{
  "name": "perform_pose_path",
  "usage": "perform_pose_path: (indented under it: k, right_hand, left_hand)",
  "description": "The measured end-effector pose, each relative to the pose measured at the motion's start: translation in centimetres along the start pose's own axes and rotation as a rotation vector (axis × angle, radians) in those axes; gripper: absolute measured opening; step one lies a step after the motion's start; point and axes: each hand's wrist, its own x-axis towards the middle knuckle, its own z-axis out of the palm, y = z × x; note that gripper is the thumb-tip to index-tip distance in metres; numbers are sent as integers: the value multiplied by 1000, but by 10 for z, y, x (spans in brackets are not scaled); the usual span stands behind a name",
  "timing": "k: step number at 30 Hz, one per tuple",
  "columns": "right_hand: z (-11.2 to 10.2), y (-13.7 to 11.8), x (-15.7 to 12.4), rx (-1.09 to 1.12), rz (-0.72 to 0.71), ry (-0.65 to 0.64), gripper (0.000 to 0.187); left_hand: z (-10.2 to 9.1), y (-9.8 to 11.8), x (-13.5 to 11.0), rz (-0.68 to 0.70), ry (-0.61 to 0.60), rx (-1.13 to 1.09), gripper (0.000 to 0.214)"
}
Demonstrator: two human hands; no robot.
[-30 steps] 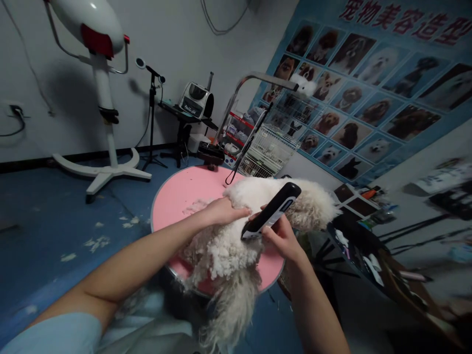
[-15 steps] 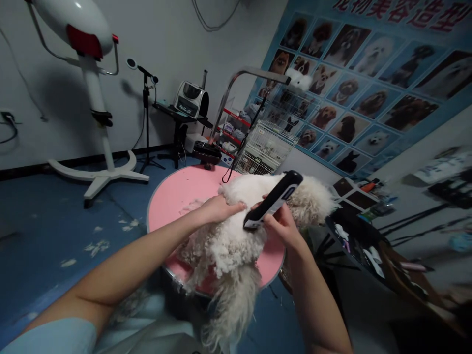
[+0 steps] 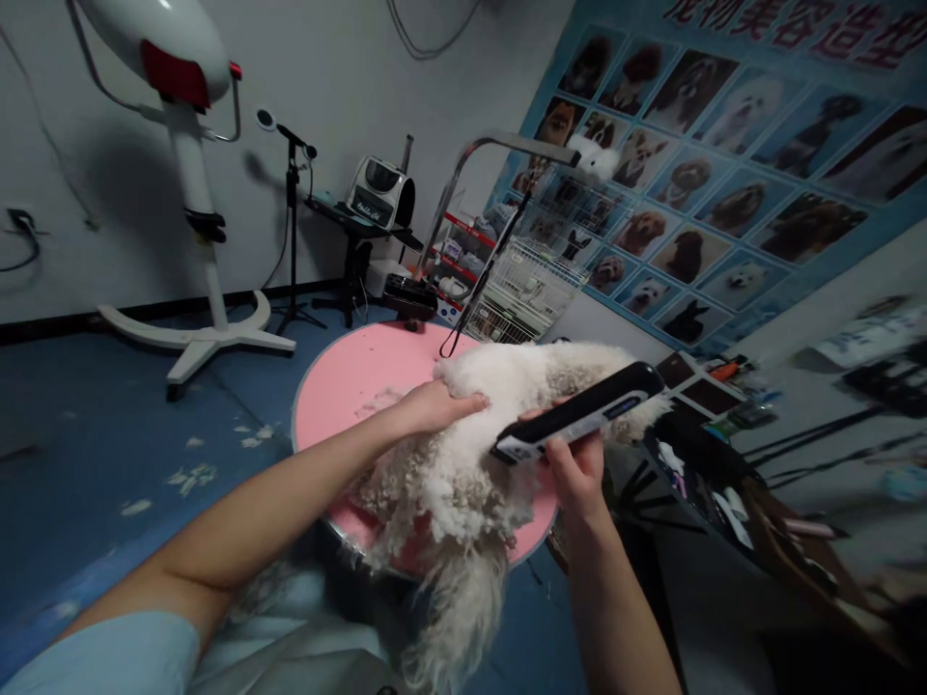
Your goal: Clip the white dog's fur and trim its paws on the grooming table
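Note:
A white curly-haired dog (image 3: 496, 372) stands on a round pink grooming table (image 3: 348, 376), its tail (image 3: 463, 598) hanging over the near edge and its head end to the right. My left hand (image 3: 440, 405) grips the dog's side, thumb across its back; the other fingers are mostly buried in the fur. Black-and-white hair clippers (image 3: 586, 413) are held in my right hand (image 3: 579, 468), with the blade end touching the coat on the dog's rump. The handle points right and hides part of the dog's front. Loose cut fur (image 3: 380, 401) lies on the table.
A metal grooming arm (image 3: 456, 179) with a black strap (image 3: 482, 280) rises behind the table. To the right stands a dark tool tray (image 3: 695, 473). A white stand dryer (image 3: 207, 280) is at left, and fur clumps (image 3: 194, 478) dot the blue floor.
The clippers have swung from steeply upright to a flatter angle, handle further right, as my right hand shifted slightly right and down. My left hand stays on the dog.

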Motion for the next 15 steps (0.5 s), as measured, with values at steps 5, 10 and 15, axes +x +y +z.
perform_pose_path:
  k: [5, 10, 15]
  right_hand:
    - [19, 8, 4, -236, 40, -145, 33]
    - [23, 2, -20, -334, 119, -350, 29]
    - [15, -4, -16, -202, 45, -289, 33]
  left_hand:
    - [0, 0, 0, 17, -2, 7, 71]
    - [2, -4, 4, 29, 3, 34, 70]
    - [4, -4, 3, 44, -9, -11, 70]
